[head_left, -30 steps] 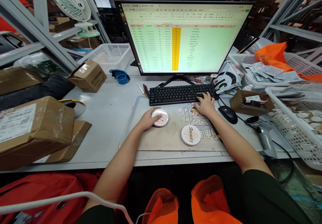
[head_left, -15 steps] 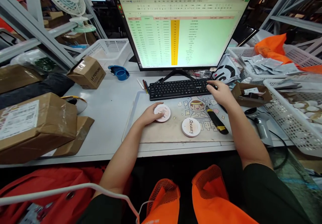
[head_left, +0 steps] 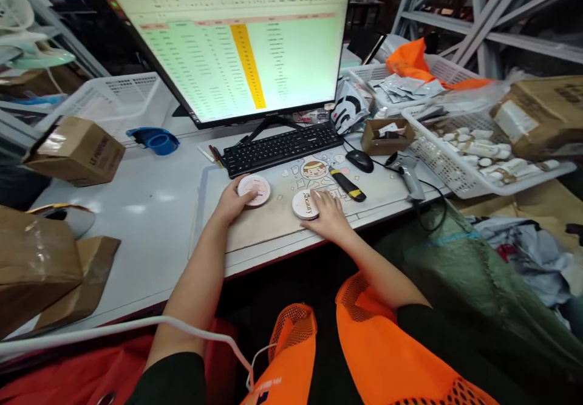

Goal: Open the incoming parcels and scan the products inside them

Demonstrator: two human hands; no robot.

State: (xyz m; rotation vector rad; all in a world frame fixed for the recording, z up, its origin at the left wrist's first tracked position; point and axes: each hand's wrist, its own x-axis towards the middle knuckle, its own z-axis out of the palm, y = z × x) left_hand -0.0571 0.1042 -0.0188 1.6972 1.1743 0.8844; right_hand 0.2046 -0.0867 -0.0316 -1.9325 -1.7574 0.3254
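Note:
Two round white compacts lie on a beige desk mat (head_left: 268, 223). My left hand (head_left: 230, 201) rests on the left edge of the pinkish compact (head_left: 255, 189), fingers curled round it. My right hand (head_left: 325, 214) lies beside and against the second compact (head_left: 305, 203), the one with black lettering, fingers spread over its right side. A black keyboard (head_left: 280, 147) sits just behind them under a monitor (head_left: 228, 40) showing a green spreadsheet with a yellow column.
A yellow-and-black utility knife (head_left: 348, 186), a mouse (head_left: 359, 160) and a handheld scanner (head_left: 407, 171) lie to the right. White baskets (head_left: 455, 177) of small packets stand at the far right. Cardboard boxes (head_left: 77, 150) and a blue tape dispenser (head_left: 157, 141) are on the left.
My right hand has left the keyboard's right end and come down to the lettered compact. The view has swung right. My left hand has stayed on the pinkish compact.

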